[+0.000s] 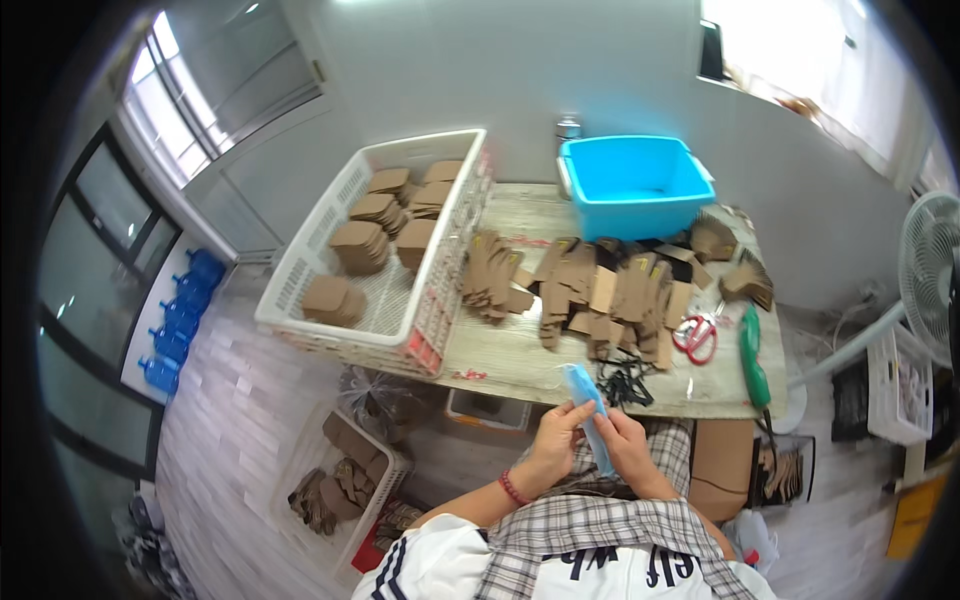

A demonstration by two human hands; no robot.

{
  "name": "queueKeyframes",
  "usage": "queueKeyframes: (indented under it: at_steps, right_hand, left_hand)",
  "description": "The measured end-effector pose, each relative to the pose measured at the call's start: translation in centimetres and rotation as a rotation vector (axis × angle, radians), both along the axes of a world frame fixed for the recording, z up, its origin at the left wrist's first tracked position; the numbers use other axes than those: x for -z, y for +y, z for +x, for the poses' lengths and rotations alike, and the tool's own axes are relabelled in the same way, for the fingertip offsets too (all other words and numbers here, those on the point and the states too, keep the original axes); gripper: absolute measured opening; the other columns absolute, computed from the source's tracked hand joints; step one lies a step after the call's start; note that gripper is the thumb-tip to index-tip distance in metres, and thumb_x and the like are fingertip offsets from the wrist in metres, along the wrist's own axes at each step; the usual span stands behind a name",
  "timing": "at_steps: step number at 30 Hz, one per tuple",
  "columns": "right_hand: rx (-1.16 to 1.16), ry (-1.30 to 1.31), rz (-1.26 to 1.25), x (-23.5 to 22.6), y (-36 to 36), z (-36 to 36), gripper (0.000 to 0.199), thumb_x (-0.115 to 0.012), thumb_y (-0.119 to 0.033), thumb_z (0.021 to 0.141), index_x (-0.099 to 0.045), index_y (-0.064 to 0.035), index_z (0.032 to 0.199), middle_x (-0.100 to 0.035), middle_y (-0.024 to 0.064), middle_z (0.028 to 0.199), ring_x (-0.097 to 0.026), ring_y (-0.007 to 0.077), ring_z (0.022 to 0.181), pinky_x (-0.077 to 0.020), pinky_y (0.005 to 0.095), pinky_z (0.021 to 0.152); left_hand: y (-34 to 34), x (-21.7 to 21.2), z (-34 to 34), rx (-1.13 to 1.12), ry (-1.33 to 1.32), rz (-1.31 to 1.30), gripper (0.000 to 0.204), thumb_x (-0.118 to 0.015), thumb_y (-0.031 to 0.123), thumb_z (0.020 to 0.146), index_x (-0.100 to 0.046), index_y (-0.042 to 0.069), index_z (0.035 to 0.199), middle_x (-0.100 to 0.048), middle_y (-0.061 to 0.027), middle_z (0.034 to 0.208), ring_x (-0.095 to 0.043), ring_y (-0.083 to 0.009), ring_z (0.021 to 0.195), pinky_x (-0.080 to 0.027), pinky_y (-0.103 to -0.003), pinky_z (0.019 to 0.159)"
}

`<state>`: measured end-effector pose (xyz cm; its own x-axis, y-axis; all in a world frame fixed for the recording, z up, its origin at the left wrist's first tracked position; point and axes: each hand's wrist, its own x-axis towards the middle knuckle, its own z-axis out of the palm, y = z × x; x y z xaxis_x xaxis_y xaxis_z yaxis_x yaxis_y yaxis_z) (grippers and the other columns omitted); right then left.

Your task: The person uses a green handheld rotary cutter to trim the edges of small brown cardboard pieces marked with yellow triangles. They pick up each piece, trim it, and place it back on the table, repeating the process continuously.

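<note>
My left hand (553, 445) and my right hand (630, 448) are together over my lap, just below the table's front edge. Both pinch a long light-blue strip-like item (590, 412) that stands nearly upright between them. A red cord bracelet is on my left wrist. On the table ahead lie several brown cardboard tags (600, 290) in loose piles, and a small heap of black strings (625, 380) sits near the front edge, right above my hands.
A white plastic basket (330, 320) with stacks of brown card pieces sits on the wooden table (510, 355) at left. A blue tub (635, 185) stands at the back. Red scissors (697, 335) and a green-handled tool (752, 360) lie at right. Another basket (345, 480) sits on the floor; a fan (930, 275) stands right.
</note>
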<state>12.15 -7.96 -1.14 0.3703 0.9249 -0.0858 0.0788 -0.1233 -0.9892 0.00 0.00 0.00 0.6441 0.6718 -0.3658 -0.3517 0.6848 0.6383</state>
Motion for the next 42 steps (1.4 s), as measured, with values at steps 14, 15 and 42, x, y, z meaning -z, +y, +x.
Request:
queueKeyframes:
  at_steps: [14, 15, 42]
  right_hand:
    - [-0.165, -0.52, 0.346, -5.0, 4.2, 0.6, 0.053, -0.057, -0.033, 0.094, -0.047, -0.0021, 0.135, -0.06, 0.0142, 0.11, -0.059, 0.0253, 0.091, -0.0494, 0.0347, 0.08]
    - [-0.13, -0.484, 0.346, -5.1, 3.9, 1.4, 0.051, -0.055, -0.036, 0.095, -0.049, -0.0024, 0.134, -0.06, 0.0134, 0.11, -0.058, 0.0233, 0.094, -0.0478, 0.0335, 0.083]
    - [0.596, -1.162, -0.223, 3.0, -4.0, 25.7, 0.04, -0.069, -0.018, 0.082, -0.058, -0.0032, 0.117, -0.058, 0.014, 0.108, -0.054, 0.0324, 0.105, -0.0432, 0.0402, 0.09]
  left_hand:
    - [8.9, -8.6, -1.8, -0.211, -0.059, 0.376, 0.019, -0.057, 0.021, 0.096, -0.06, 0.005, 0.105, -0.065, -0.0068, 0.09, -0.062, -0.0137, 0.084, -0.049, -0.027, 0.079]
    - [11.3, -10.9, -3.2, -0.322, -0.034, 0.581, 0.019, -0.055, 0.022, 0.097, -0.059, 0.006, 0.105, -0.065, -0.0076, 0.089, -0.063, -0.0143, 0.083, -0.05, -0.027, 0.078]
    - [38.5, -7.6, -20.1, 0.157, 1.472, 1.175, 0.028, -0.064, 0.016, 0.086, -0.064, -0.004, 0.105, -0.067, -0.0152, 0.098, -0.063, -0.0252, 0.092, -0.051, -0.042, 0.073]
